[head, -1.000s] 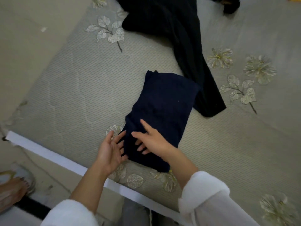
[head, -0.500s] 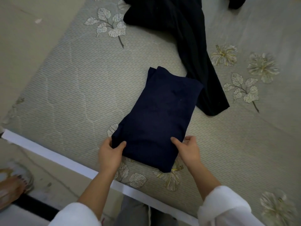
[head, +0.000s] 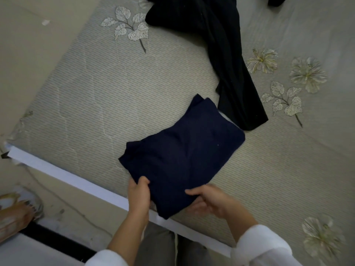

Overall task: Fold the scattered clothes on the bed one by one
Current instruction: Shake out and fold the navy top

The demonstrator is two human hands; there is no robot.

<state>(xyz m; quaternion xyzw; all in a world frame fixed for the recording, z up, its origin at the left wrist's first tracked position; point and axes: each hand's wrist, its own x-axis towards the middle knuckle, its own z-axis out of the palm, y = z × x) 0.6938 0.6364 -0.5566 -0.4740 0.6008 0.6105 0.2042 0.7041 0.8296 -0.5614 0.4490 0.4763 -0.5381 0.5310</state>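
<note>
Now both hands hold the near end of the folded navy garment at the edge of the bed.

Left hand (head: 139, 194) pinches the left near edge of the folded navy garment (head: 184, 156), thumb on top and fingers tucked beneath; the right hand (head: 209, 202) has its thumb on the cloth and its fingers curled under the right near edge, so each grip is closed on the fabric. The bundle lies on the bed (head: 96, 93), its near corner hanging over the white edge strip (head: 67, 177), its far corner just beside a loose black garment (head: 221, 45). Half a second ago it lay flat with the hands at its corners; since then its near end has come up and it has turned and slid toward the person.
</note>
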